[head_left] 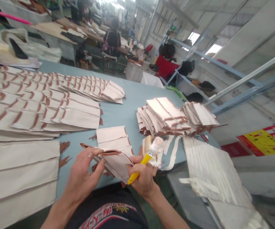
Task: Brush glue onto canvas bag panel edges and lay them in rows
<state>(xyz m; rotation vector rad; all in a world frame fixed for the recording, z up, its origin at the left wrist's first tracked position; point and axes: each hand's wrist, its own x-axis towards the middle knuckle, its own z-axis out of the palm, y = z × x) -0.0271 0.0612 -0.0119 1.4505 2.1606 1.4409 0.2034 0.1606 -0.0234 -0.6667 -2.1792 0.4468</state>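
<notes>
A cream fabric piece with brown edging (119,165) is held up at the table's front edge between both hands. My left hand (86,168) pinches its left side, thumb on the near face. My right hand (143,179) is closed around a yellow-handled brush (137,171), bristles pointing up and away, caked with a whitish substance. The fingers of that same hand also grip the piece's right side. Just beyond lies a similar cream panel (113,136) on the blue-grey tabletop (125,111). What is under the held piece is partly hidden.
Overlapping rows of cream panels (80,109) cover the left side. Stacked pieces (166,111) stand at the right, with white strips (174,152) nearer me. White material (209,168) lies over a lower surface at right. A person (112,39) sits far back.
</notes>
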